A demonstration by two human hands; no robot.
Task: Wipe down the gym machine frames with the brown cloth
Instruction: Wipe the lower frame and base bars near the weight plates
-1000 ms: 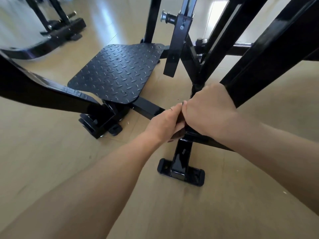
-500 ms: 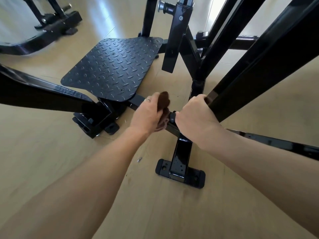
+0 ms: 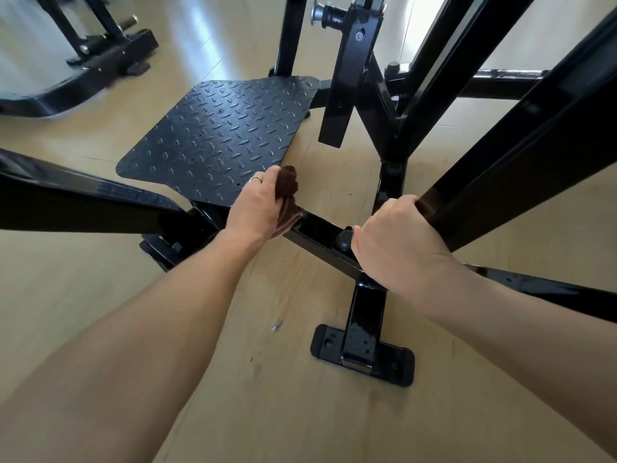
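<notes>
Floor: pale wood-look laminate floor (image 3: 100,295), pretty scuffed near the bottom, with a tiny bit of grey debris (image 3: 276,326) lying on it.
Room: bright glare across the floor at the top; a second black machine base (image 3: 110,60) sits at the top left, well apart.
Frame: glossy black square-tube gym machine frame (image 3: 317,237), low crossbar running diagonally, bolted foot plate (image 3: 362,354) flat on the floor.
Platform: black diamond-tread steel footplate (image 3: 213,138) just behind the crossbar.
Cloth: small bunched dark brown cloth (image 3: 287,187), pressed onto the crossbar right at the footplate's near edge.
Left hand: left hand (image 3: 258,208) with a ring, fingers curled round the cloth.
Right hand: right hand (image 3: 397,238) looks wrapped round the thick slanted black bar (image 3: 521,155), though the fingers are hidden behind it.
</notes>
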